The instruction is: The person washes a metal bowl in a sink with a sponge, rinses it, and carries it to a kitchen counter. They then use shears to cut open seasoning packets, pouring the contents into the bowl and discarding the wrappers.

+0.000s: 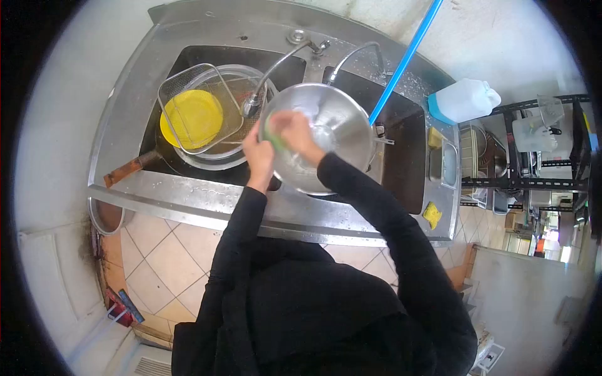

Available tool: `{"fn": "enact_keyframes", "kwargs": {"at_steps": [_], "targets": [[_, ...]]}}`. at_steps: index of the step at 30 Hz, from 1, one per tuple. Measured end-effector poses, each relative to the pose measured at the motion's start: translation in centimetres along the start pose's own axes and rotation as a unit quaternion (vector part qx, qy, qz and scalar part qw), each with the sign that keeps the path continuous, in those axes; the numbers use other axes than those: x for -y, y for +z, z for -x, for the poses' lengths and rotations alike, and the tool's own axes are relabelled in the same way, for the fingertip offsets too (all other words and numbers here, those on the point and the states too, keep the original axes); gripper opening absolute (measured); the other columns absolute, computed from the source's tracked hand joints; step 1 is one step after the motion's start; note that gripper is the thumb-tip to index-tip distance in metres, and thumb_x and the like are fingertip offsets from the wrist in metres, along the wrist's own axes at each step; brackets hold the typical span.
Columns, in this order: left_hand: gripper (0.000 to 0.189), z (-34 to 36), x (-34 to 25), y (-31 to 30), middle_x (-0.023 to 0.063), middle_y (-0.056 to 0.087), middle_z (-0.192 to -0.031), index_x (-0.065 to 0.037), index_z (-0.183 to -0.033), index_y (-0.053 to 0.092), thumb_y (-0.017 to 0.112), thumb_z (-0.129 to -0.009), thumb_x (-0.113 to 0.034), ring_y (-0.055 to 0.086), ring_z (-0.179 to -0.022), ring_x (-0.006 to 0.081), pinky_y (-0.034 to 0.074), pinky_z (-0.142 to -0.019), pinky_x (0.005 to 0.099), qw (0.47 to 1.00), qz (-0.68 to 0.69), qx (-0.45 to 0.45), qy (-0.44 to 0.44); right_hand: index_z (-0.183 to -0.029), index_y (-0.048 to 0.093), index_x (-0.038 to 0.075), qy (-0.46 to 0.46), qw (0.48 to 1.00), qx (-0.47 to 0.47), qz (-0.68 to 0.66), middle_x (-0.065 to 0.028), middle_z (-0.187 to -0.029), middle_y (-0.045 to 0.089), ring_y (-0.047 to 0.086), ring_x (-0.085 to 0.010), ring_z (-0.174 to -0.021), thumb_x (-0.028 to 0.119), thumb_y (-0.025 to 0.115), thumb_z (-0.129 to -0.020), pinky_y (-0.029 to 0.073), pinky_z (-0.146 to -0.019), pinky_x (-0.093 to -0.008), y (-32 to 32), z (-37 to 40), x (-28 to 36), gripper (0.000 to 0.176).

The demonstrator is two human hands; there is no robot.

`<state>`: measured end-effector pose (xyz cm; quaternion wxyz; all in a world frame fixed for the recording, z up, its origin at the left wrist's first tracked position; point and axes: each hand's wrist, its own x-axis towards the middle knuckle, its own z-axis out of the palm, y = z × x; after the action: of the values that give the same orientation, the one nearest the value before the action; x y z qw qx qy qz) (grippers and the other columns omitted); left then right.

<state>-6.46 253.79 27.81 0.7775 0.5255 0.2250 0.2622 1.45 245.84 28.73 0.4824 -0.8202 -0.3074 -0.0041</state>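
A large shiny metal mixing bowl [348, 135] is tilted over the divider between the two sink basins. My left hand [258, 156] grips its left rim, fingers closed round the edge. Inside the bowl, against the left wall, my right hand [293, 133] presses a green scouring pad [276, 139], blurred by motion. Just left of the bowl hangs a faucet spray head [249, 108]. In the left basin, a yellow plate [192, 118] shows through a wire mesh basket [168, 88], with a round metal basin [219, 164] around them.
A blue pole [406, 59] leans across the right basin. On the right counter stand a jug with blue liquid [463, 101], a metal container [449, 164] and a yellow sponge [432, 215]. A wooden handle [130, 169] juts over the left edge.
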Motion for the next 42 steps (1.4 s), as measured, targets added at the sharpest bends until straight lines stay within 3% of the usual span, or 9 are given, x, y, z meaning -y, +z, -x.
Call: {"fn": "enact_keyframes", "kwargs": {"at_steps": [3, 8, 15, 20, 22, 29, 31, 38, 42], "targets": [[0.056, -0.2, -1.5, -0.5, 0.0126, 0.063, -0.107, 0.006, -0.117, 0.056, 0.036, -0.066, 0.013, 0.058, -0.099, 0.0169, 0.042, -0.087, 0.0249, 0.999, -0.004, 0.003, -0.038, -0.083, 0.069, 0.004, 0.005, 0.98, 0.183, -0.077, -0.0139, -0.073, 0.066, 0.064, -0.0226, -0.066, 0.008, 0.064, -0.07, 0.05, -0.066, -0.0333, -1.3, 2.9, 0.8, 0.015], [0.056, 1.0, -1.0, -0.2, 0.0118, 0.063, -0.108, 0.003, -0.116, 0.058, 0.036, -0.065, 0.013, 0.059, -0.099, 0.0166, 0.041, -0.089, 0.0262, 0.999, -0.043, -0.026, -0.01, -0.076, 0.069, 0.003, 0.077, 0.982, -0.152, 0.08, -0.011, -0.067, 0.067, 0.065, -0.021, -0.06, 0.013, 0.07, -0.068, 0.05, -0.059, -0.0311, -1.4, -2.8, -2.2, 0.013], [0.055, 0.6, -1.6, -0.4, 0.0095, 0.065, -0.103, 0.001, -0.117, 0.058, 0.038, -0.067, 0.012, 0.059, -0.092, 0.0141, 0.043, -0.084, 0.025, 0.997, -0.05, -0.056, -0.021, -0.069, 0.068, 0.005, 0.002, 0.998, 0.027, 0.059, -0.0134, -0.067, 0.066, 0.065, -0.0255, -0.062, 0.012, 0.068, -0.065, 0.051, -0.065, -0.0355, 0.6, -2.7, 0.7, 0.008], [0.06, 1.6, -0.8, -0.9, 0.0086, 0.065, -0.1, 0.0, -0.117, 0.058, 0.036, -0.063, 0.013, 0.058, -0.088, 0.0126, 0.044, -0.08, 0.0241, 0.998, -0.022, -0.038, -0.051, -0.067, 0.063, 0.005, 0.168, 0.95, -0.233, 0.124, -0.0126, -0.067, 0.064, 0.063, -0.0277, -0.062, 0.013, 0.07, -0.065, 0.049, -0.062, -0.038, -1.0, -4.7, -2.1, 0.011], [0.065, 1.8, -0.7, -0.6, 0.0045, 0.061, -0.084, -0.004, -0.123, 0.054, 0.036, -0.063, 0.013, 0.048, -0.049, 0.0079, 0.035, -0.039, 0.0216, 0.999, -0.023, -0.026, -0.036, -0.068, 0.062, 0.005, 0.065, 0.981, -0.145, 0.108, -0.0128, -0.068, 0.064, 0.063, -0.0289, -0.063, 0.013, 0.071, -0.064, 0.049, -0.062, -0.0382, -0.1, -4.1, -1.7, 0.012], [0.067, 2.2, -1.1, -0.4, 0.0045, 0.06, -0.078, -0.005, -0.126, 0.051, 0.036, -0.063, 0.012, 0.047, -0.049, 0.0079, 0.034, -0.039, 0.0228, 0.997, -0.058, -0.033, -0.045, -0.065, 0.061, 0.006, 0.045, 0.948, -0.19, 0.25, -0.0131, -0.064, 0.061, 0.06, -0.0326, -0.06, 0.016, 0.067, -0.068, 0.046, -0.057, -0.0432, -2.2, -3.9, -4.2, 0.013], [0.061, 3.2, -2.6, 0.1, 0.0103, 0.066, -0.094, -0.002, -0.12, 0.055, 0.04, -0.063, 0.01, 0.06, -0.082, 0.0163, 0.046, -0.075, 0.0263, 0.993, -0.061, -0.007, -0.105, -0.068, 0.064, 0.003, 0.064, 0.96, -0.097, 0.253, -0.0175, -0.066, 0.062, 0.062, -0.0331, -0.063, 0.014, 0.066, -0.067, 0.048, -0.06, -0.0404, -0.5, -3.1, -4.0, 0.011], [0.06, 0.5, 1.8, -0.4, 0.0056, 0.062, -0.096, -0.003, -0.12, 0.056, 0.035, -0.067, 0.013, 0.056, -0.067, 0.0117, 0.04, -0.047, 0.0216, 0.99, -0.128, -0.027, 0.054, -0.069, 0.065, 0.003, -0.058, 0.982, 0.138, 0.117, -0.0201, -0.064, 0.06, 0.061, -0.0366, -0.063, 0.008, 0.062, -0.067, 0.049, -0.061, -0.0441, -0.7, 1.6, -1.1, 0.006], [0.059, 0.4, 2.6, -0.4, 0.0063, 0.063, -0.092, -0.003, -0.119, 0.057, 0.035, -0.066, 0.013, 0.054, -0.059, 0.0105, 0.038, -0.043, 0.0217, 0.99, -0.093, -0.02, 0.1, -0.073, 0.066, 0.002, 0.048, 0.964, -0.026, 0.26, -0.0175, -0.073, 0.065, 0.064, -0.0307, -0.065, 0.015, 0.068, -0.067, 0.049, -0.06, -0.0407, -2.8, -1.3, -4.1, 0.014]]}}
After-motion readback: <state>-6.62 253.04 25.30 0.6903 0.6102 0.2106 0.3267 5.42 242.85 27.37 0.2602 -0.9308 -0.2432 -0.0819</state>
